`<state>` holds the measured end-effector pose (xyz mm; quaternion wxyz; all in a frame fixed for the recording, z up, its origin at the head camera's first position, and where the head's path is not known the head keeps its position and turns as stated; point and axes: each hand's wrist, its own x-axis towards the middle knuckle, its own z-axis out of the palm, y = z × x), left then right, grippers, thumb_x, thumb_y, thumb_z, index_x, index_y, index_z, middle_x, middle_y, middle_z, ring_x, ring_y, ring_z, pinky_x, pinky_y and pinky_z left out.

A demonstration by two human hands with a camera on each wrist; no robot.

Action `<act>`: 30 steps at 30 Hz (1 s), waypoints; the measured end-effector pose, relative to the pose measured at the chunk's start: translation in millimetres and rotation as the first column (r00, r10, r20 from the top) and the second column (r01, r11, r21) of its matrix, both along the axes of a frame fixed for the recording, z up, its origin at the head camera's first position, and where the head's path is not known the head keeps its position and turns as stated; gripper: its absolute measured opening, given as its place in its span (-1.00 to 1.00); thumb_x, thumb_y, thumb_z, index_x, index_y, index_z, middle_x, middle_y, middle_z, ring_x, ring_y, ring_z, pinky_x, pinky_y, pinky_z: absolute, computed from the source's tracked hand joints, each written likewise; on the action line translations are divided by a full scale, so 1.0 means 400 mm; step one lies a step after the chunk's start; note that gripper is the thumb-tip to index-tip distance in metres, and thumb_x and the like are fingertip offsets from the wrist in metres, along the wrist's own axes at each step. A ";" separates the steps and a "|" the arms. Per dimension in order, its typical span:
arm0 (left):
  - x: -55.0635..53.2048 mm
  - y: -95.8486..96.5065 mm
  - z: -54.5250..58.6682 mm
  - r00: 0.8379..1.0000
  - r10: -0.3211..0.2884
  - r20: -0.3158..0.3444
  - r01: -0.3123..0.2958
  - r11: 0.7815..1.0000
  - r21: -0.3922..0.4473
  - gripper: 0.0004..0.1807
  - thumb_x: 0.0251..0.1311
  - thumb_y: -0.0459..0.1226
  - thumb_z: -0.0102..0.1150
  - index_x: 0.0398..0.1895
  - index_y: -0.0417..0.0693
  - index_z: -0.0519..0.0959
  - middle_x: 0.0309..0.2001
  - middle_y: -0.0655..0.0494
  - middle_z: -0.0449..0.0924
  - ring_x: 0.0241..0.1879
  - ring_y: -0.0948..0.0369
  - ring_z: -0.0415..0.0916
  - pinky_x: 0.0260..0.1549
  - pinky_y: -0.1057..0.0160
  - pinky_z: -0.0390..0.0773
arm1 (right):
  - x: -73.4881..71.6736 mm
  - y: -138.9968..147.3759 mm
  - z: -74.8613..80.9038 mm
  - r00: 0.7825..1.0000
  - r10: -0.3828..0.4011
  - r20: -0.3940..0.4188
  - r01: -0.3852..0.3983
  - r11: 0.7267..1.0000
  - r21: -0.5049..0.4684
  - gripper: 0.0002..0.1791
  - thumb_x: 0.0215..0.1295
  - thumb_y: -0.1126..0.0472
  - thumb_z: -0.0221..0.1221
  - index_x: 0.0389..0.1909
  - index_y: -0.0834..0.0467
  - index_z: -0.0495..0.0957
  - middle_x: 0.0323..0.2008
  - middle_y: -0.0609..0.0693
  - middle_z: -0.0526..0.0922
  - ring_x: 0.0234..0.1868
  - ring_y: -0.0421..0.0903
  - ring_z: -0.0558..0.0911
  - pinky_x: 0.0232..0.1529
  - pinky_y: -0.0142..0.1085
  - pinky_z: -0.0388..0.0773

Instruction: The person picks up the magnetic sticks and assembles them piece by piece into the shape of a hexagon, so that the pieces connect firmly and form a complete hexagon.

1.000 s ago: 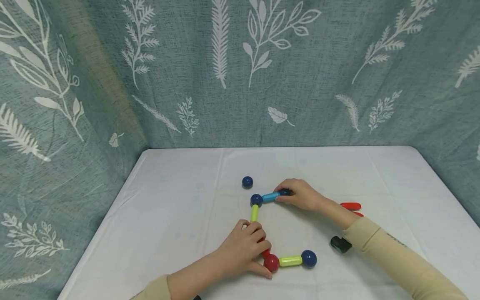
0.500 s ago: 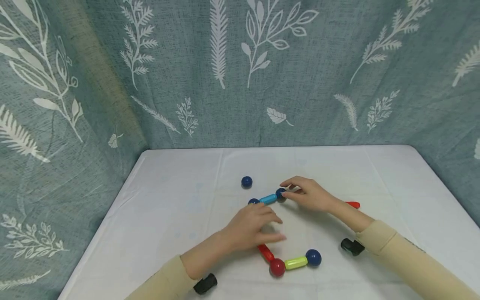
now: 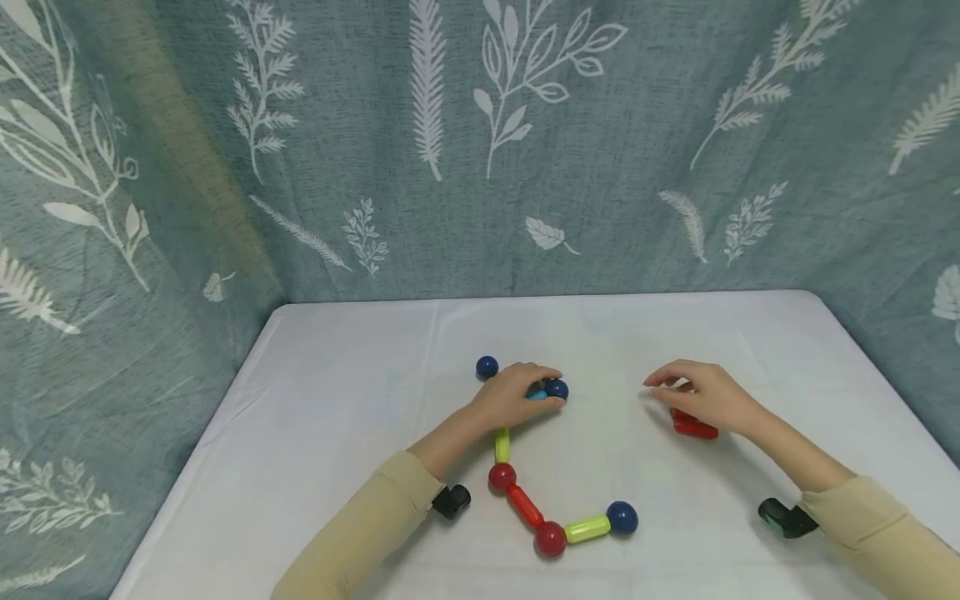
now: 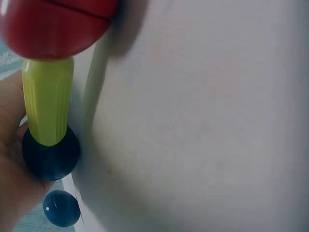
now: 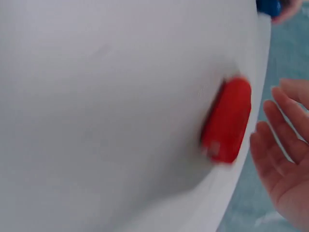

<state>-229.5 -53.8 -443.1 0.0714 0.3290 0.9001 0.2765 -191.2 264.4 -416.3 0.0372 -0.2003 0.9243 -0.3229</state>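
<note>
A chain of magnetic building sticks and balls lies on the white table. From the front it runs: dark blue ball (image 3: 622,518), yellow-green stick (image 3: 587,529), red ball (image 3: 551,540), red stick (image 3: 525,507), another red ball (image 3: 502,478), a second yellow-green stick (image 4: 48,101) and a dark blue ball (image 4: 50,153). My left hand (image 3: 516,397) curls round the far end, with thumb and fingers either side of a light blue stick (image 3: 537,395) and the end blue ball (image 3: 557,389). Fingers loosely bent and holding nothing, my right hand (image 3: 708,396) hovers over red sticks (image 3: 693,425).
A loose dark blue ball (image 3: 487,367) sits just beyond the left hand. Black devices (image 3: 452,502) show at both wrists. A teal leaf-patterned curtain (image 3: 480,167) hangs behind the table and along its sides.
My left hand has left the chain's middle and moved to its far end. My right hand has let go of the end blue ball and moved right to the red sticks.
</note>
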 end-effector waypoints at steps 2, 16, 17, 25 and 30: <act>-0.004 0.002 -0.003 1.000 0.005 0.019 -0.006 1.000 0.031 -0.52 0.29 -0.03 0.22 0.22 0.03 0.53 0.07 0.09 0.60 0.00 0.19 0.51 0.00 0.22 0.48 | 0.011 0.032 0.009 0.998 -0.036 0.048 0.034 0.999 0.026 -0.78 0.30 0.19 0.27 -0.08 0.17 0.66 -0.10 0.04 0.65 -0.08 0.03 0.57 -0.14 -0.20 0.59; 0.000 0.000 -0.017 0.997 0.020 0.077 -0.031 0.989 0.145 -0.57 0.27 -0.11 0.26 0.17 -0.02 0.56 -0.03 0.08 0.62 -0.08 0.19 0.53 -0.08 0.25 0.49 | 0.007 0.040 -0.018 0.997 -0.043 0.062 0.038 0.996 0.075 -0.74 0.17 0.21 0.35 -0.13 0.20 0.66 -0.25 -0.02 0.65 -0.28 -0.11 0.55 -0.33 -0.29 0.52; 0.001 0.000 -0.017 0.997 0.020 0.076 -0.031 0.989 0.144 -0.57 0.27 -0.12 0.26 0.17 -0.02 0.56 -0.02 0.08 0.62 -0.09 0.19 0.53 -0.08 0.25 0.50 | 0.004 0.023 -0.017 0.999 -0.021 0.043 0.018 0.998 0.068 -0.74 0.17 0.21 0.35 -0.13 0.19 0.66 -0.26 -0.04 0.64 -0.30 -0.12 0.55 -0.33 -0.29 0.51; 0.010 -0.011 -0.014 0.995 0.040 0.091 -0.052 0.989 0.135 -0.56 0.26 -0.12 0.27 0.18 -0.04 0.56 0.00 0.06 0.61 -0.09 0.18 0.53 -0.08 0.24 0.51 | -0.039 -0.127 -0.021 0.992 0.129 -0.016 -0.129 0.992 -0.004 -0.78 0.18 0.27 0.34 -0.13 0.17 0.67 -0.25 -0.05 0.66 -0.29 -0.16 0.56 -0.26 -0.30 0.54; 0.020 -0.018 -0.015 0.995 0.049 0.085 -0.060 0.989 0.133 -0.56 0.26 -0.11 0.27 0.17 -0.04 0.57 -0.01 0.08 0.62 -0.14 0.21 0.52 -0.11 0.28 0.50 | -0.061 -0.184 -0.028 0.979 0.196 -0.048 -0.197 0.980 -0.025 -0.80 0.19 0.29 0.34 -0.16 0.21 0.67 -0.25 -0.02 0.67 -0.29 -0.16 0.59 -0.27 -0.33 0.56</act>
